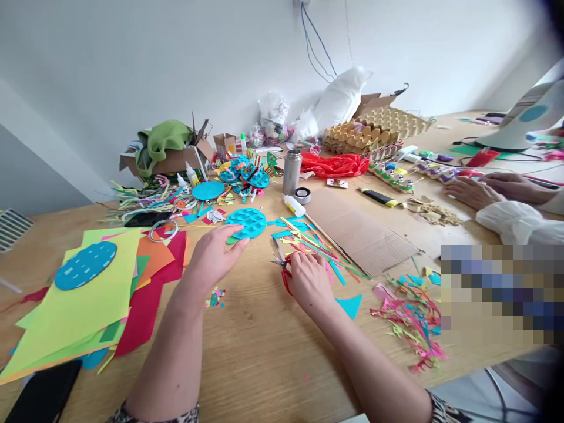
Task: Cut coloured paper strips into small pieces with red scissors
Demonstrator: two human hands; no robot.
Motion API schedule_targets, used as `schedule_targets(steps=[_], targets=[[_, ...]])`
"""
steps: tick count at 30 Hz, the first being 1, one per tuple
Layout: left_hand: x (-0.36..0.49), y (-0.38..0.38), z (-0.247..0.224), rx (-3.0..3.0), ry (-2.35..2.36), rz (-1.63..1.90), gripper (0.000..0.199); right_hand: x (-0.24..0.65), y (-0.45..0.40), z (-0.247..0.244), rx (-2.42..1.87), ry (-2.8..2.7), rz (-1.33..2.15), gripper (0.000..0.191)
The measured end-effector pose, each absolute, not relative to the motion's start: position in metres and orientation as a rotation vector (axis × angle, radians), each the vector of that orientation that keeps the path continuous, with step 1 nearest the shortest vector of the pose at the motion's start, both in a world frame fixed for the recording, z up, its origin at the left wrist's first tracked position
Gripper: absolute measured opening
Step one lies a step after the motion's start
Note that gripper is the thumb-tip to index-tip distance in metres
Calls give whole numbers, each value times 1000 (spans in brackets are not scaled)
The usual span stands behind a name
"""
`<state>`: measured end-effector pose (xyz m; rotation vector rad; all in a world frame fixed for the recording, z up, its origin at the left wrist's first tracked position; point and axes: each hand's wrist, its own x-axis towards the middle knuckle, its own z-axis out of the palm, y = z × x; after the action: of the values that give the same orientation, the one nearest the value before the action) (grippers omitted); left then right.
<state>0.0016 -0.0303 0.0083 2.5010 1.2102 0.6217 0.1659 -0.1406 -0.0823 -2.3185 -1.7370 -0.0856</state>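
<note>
Work appears partly complete: the blue disc (247, 222) carries raised blue pieces across its face, while coloured strips (314, 242) and a triangular blue scrap (350, 306) remain loose on the desk (251, 364). The disc sits ahead of the left hand (215, 257), whose thumb and fingers pinch its near edge; contact with the desk cannot be confirmed. The right hand (311, 280) is curled around red-handled scissors (286, 281), blades directed leftward, apart from the disc.
</note>
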Motion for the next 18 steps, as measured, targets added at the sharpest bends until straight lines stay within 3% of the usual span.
schedule_targets(steps=[11,18], targets=[[27,-12,0,2522,1199,665,30,166,-152,-76,-2332,-1820,9,11],[108,15,-41,2841,953,192,27,214,-168,-28,-2043,-1290,16,23]])
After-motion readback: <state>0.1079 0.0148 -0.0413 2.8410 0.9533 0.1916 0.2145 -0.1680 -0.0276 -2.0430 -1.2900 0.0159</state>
